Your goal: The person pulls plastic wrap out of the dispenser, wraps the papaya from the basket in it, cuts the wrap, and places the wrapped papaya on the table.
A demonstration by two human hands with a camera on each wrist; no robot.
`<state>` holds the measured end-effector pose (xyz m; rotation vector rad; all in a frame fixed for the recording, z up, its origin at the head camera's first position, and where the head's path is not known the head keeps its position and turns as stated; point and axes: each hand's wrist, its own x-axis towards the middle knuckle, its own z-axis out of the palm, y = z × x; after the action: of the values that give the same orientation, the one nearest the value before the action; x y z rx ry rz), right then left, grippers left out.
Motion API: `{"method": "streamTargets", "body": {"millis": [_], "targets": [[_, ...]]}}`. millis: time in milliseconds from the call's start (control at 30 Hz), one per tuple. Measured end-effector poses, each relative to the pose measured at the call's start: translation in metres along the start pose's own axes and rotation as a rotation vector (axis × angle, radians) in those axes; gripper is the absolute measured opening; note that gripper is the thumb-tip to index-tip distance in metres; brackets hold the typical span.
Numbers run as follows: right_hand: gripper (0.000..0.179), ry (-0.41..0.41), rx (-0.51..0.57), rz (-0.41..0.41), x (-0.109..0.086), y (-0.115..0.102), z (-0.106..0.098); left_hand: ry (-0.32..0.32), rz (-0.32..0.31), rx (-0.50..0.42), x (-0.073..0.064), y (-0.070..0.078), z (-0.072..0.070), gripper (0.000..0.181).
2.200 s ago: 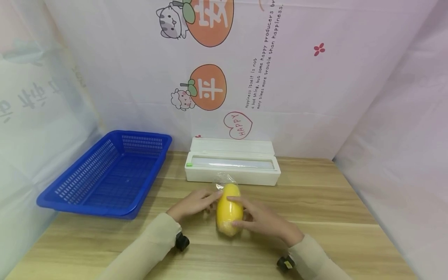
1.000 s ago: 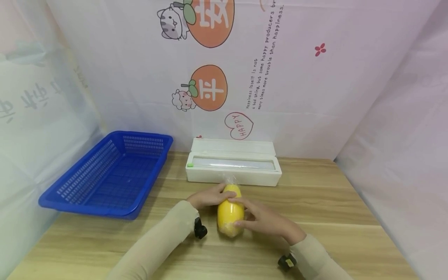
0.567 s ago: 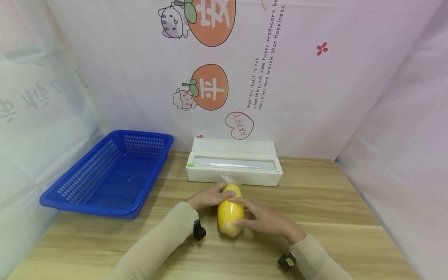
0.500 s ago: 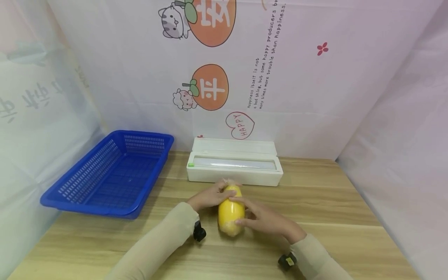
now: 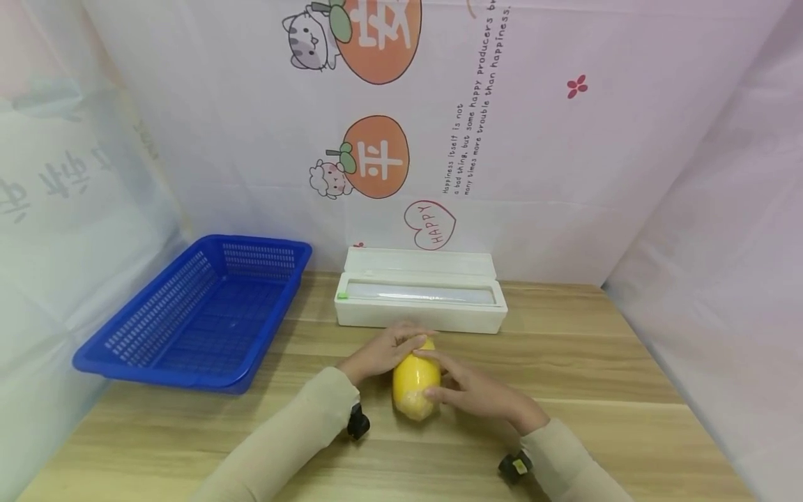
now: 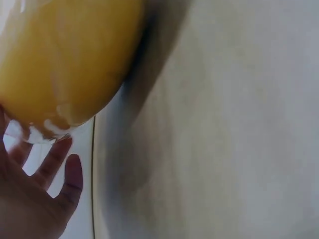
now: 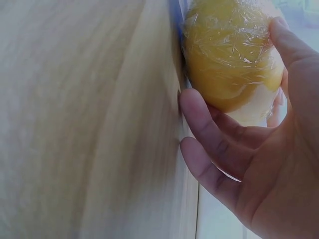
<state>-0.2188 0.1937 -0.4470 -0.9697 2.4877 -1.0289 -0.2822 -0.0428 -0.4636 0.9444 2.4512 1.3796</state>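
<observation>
A yellow oblong fruit (image 5: 417,383), wrapped in clear cling film, lies on the table between both hands. My left hand (image 5: 384,351) covers its far end, pressing the film there; the thumb lies along the top. In the left wrist view, the fingers (image 6: 55,162) are spread and fairly straight by the film-covered end. My right hand (image 5: 479,392) holds the fruit from the right, thumb on the near part and fingers farther along. The right wrist view shows crinkled film over the near end of the fruit (image 7: 229,59), with the lower fingers (image 7: 209,172) loosely bent beside it.
Behind the fruit stands a white cling film box (image 5: 420,317) with its lid raised. At the left is a blue plastic basket (image 5: 251,376). A printed white cloth (image 5: 527,139) hangs behind the wooden table (image 5: 583,418).
My left hand has come from beside the fruit onto its far end. The loose film sticking out there is now hidden under it. The right hand keeps its hold.
</observation>
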Motion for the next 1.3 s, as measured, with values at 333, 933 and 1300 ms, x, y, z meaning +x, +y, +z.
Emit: {"method": "streamTargets", "body": {"millis": [333, 933, 1300], "targets": [[0.064, -0.029, 0.042, 0.026, -0.001, 0.0, -0.004, 0.227, 0.045, 0.137, -0.002, 0.005, 0.007, 0.034], [0.103, 0.01, 0.131, 0.041, 0.005, 0.007, -0.005, 0.2, 0.15, 0.152, -0.029, 0.017, -0.009, 0.035], [0.092, -0.021, 0.124, 0.054, 0.01, 0.011, -0.011, 0.098, 0.167, 0.28, -0.043, 0.026, -0.014, 0.096]]}}
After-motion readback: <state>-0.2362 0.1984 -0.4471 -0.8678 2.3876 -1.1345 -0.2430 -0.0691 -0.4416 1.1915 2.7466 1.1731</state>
